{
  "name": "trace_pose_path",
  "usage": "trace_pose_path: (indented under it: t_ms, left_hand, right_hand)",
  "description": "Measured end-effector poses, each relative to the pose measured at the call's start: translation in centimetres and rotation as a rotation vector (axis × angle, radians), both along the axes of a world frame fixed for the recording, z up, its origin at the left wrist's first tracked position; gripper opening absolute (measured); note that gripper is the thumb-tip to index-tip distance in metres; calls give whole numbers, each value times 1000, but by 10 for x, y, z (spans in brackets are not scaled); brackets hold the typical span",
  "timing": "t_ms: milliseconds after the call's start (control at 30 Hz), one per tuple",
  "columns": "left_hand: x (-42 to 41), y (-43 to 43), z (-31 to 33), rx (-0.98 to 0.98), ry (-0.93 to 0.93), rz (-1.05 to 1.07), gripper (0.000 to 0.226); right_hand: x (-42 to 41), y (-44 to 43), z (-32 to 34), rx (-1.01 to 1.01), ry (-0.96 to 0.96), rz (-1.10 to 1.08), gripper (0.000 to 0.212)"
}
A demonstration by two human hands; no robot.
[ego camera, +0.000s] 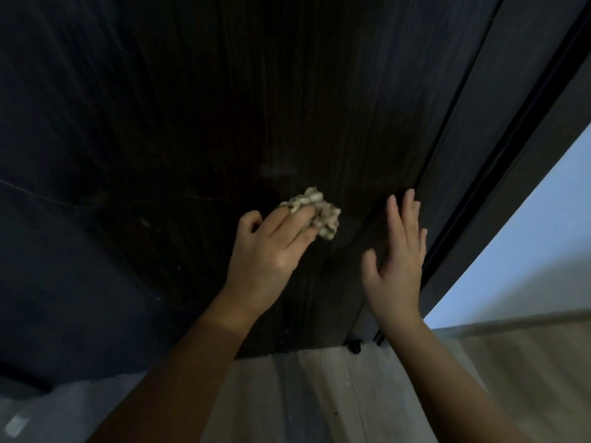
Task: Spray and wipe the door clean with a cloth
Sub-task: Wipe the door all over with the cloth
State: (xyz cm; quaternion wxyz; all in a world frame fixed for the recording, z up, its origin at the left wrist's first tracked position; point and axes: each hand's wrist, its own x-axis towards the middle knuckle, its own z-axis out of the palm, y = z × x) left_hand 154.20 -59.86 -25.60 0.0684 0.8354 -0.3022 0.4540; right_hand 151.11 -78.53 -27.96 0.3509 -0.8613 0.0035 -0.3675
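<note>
- Your left hand sits in the middle of the frame, fingers curled round a crumpled pale cloth.
- You hold the cloth against the dark door, low on the panel and right of its centre; the cloth bunches out past your fingertips toward the upper right.
- Your right hand is released, fingers straight and slightly spread, laid flat near the door's right edge, just right of the cloth and apart from it.
- A faint hazy patch shows on the door just above the cloth.
- A thin pale line crosses the door at left centre.
- The dark frame runs diagonally down the right side, with a bright wall beyond it.
- Pale wood floor fills the lower frame; a small black fitting sits at the door's bottom right corner.
</note>
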Motion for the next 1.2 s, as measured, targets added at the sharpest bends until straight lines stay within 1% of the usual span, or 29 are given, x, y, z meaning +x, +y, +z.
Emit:
trace_pose_path:
  t_ms: [133, 233, 300, 333, 467, 533, 633, 700, 767, 833, 900, 933, 967, 1000, 1033, 1067, 1133, 1167, 1200]
  left_hand:
    - [-5, 24, -31, 84, 7, 23, 24]
    - [-1, 20, -33, 99, -4, 10, 23]
    - [2, 11, -35, 126, -14, -34, 23]
    - [3, 8, -38, 174, -24, -72, 24]
    - [18, 1, -62, 496, -108, -237, 33]
    - [25, -5, -80, 578, -133, -275, 33]
    - [25, -12, -113, 680, -112, -286, 26]
    - [24, -12, -119, 705, -72, -285, 30]
    - [20, -11, -109, 637, -44, -256, 32]
    - [9, -11, -104, 461, 34, -209, 29]
    - [-8, -13, -105, 169, 252, -119, 24]
    - [-18, -16, -105, -36, 408, -54, 21]
    - [-28, -22, -104, -289, 584, 21, 20]
    - [-36, -29, -103, -571, 760, 88, 20]
    - [-41, -36, -102, -854, 902, 125, 20]
    - [-43, -43, -100, -1096, 1020, 144, 19]
    - [-42, -56, -89, -1535, 1228, 91, 20]
    - [-40, -62, -80, -1721, 1308, 40, 20]
    - [-38, -68, -71, -1850, 1357, 2, 19]
  right_hand:
    - [-1, -2, -9, -22, 23, 19, 77]
    - [-3, 1, -21, -34, 37, 30, 78]
    - [-4, 1, -28, -50, 56, 35, 78]
    - [-4, 1, -32, -66, 69, 35, 78]
    - [-7, -11, -50, -157, 103, 19, 85]
    - [-7, -17, -56, -192, 121, 12, 90]
    - [-7, -19, -62, -197, 125, 20, 86]
    - [-8, -19, -67, -160, 113, 26, 81]
    - [-9, -22, -71, -88, 96, 38, 73]
    - [-11, -26, -71, -6, 44, 40, 63]
    - [-11, -28, -67, 103, -23, 30, 53]
    - [-10, -27, -63, 154, -50, 27, 49]
    - [-9, -26, -61, 203, -63, 31, 45]
    - [-8, -25, -58, 260, -57, 42, 42]
    - [-8, -24, -57, 335, -35, 56, 42]
    - [-8, -23, -57, 425, 4, 68, 42]
    - [-8, -23, -59, 609, 109, 79, 42]
    - [-8, -24, -60, 675, 154, 78, 41]
    - [-8, -26, -60, 723, 181, 80, 39]
